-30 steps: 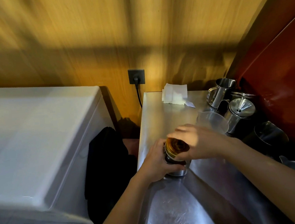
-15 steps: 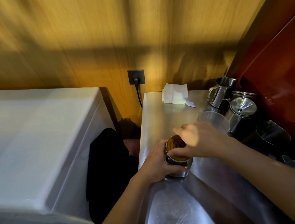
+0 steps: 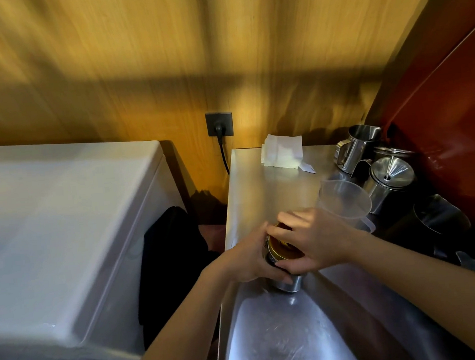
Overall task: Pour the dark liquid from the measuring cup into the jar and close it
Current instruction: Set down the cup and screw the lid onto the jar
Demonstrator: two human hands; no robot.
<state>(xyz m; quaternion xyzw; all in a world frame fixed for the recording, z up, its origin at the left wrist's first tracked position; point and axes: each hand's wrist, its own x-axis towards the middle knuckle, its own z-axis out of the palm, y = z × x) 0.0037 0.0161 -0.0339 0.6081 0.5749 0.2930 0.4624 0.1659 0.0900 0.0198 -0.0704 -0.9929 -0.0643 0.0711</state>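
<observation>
A small jar (image 3: 286,282) stands on the steel counter (image 3: 262,189), mostly hidden by my hands. My left hand (image 3: 248,260) is wrapped around its left side. My right hand (image 3: 312,240) lies over the top, fingers closed on the gold lid (image 3: 279,252). The clear plastic measuring cup (image 3: 346,202) stands upright and looks empty, just behind my right hand. Whether the lid is tight cannot be seen.
Steel pitchers (image 3: 356,147), a lidded steel pot (image 3: 390,182) and dark cups (image 3: 438,218) crowd the counter's right side against a red wall. White paper (image 3: 281,155) lies at the back. A white chest appliance (image 3: 64,230) stands left, with a dark bag (image 3: 171,256) in the gap.
My right hand has shifted its fingers around the lid, turning on the jar top. My left hand kept hold of the jar, which stayed in place.
</observation>
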